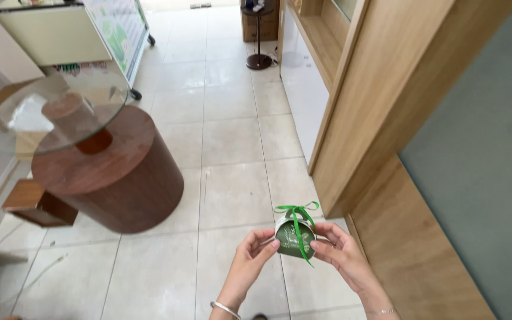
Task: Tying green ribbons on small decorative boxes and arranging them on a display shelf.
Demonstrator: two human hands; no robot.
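Observation:
A small green gift box (293, 239) tied with a bright green ribbon bow on top is held in front of me above the tiled floor. My left hand (257, 252) pinches its left side with fingertips, a silver bangle on that wrist. My right hand (339, 249) grips the box's right side, thumb on the front face. A ribbon tail hangs down over the box front. Both hands are low in the view, right of centre.
A round dark wooden table (131, 184) with a glass top (60, 109) stands at the left. A light wooden cabinet and wall panel (380, 112) run along the right. A small round stand (259, 59) and a wheeled cart (78, 35) are farther back on the tiled floor (232, 142).

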